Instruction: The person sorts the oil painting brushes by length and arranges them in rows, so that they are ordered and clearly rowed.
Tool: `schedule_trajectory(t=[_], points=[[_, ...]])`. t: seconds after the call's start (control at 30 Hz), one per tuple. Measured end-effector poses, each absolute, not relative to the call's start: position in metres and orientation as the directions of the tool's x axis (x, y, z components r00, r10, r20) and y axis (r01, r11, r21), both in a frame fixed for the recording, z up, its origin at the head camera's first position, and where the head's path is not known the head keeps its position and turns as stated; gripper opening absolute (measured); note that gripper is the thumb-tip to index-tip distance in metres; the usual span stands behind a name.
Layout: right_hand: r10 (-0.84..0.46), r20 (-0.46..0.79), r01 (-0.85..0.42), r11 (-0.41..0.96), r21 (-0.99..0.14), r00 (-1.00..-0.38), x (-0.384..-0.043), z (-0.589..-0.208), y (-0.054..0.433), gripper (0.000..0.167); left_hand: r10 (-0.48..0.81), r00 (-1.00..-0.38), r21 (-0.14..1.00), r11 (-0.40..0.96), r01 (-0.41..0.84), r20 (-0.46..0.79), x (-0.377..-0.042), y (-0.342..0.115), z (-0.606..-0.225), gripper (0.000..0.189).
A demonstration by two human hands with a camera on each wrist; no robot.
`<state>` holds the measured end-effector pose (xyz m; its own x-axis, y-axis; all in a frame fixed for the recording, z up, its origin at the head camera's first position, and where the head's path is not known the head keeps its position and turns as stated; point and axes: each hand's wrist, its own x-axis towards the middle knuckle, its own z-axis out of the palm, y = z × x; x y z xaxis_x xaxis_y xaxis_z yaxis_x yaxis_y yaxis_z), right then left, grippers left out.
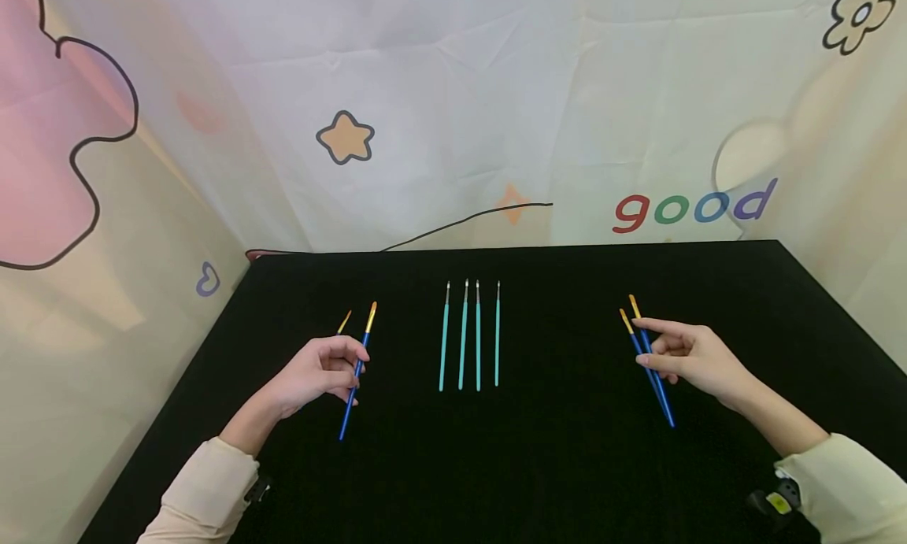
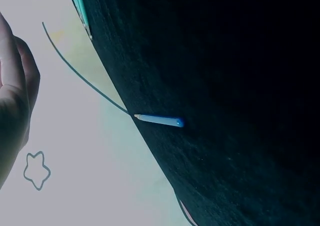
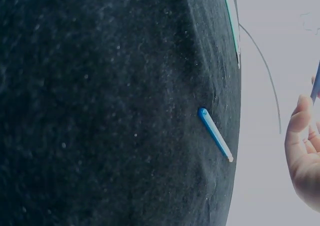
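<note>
My left hand pinches a blue paintbrush with its golden tip pointing up and away. Behind that hand the tip of a second blue-handled brush shows; the left wrist view has it lying on the black table. On the other side, my right hand holds a blue paintbrush between thumb and fingers. Another blue brush lies on the table below it, and the two overlap in the head view. Between the hands, several thin turquoise brushes lie side by side, bristles away from me.
A pale printed cloth hangs behind the table's far edge and along both sides. It bears a star, a flower and the word "good". Dark wrist devices sit at both cream sleeves.
</note>
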<state>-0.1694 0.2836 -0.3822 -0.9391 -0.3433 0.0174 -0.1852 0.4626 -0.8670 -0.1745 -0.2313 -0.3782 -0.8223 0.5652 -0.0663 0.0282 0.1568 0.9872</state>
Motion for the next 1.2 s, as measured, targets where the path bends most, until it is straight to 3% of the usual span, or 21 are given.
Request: schedule_trajectory(t=[1.2], points=[[-0.343, 0.003, -0.173, 0.466, -0.868, -0.939, -0.170, -0.384, 0.277, 0.056, 0.605, -0.793, 0.989, 0.144, 0.028, -0.065, -0.155, -0.210, -0.378, 0.022]])
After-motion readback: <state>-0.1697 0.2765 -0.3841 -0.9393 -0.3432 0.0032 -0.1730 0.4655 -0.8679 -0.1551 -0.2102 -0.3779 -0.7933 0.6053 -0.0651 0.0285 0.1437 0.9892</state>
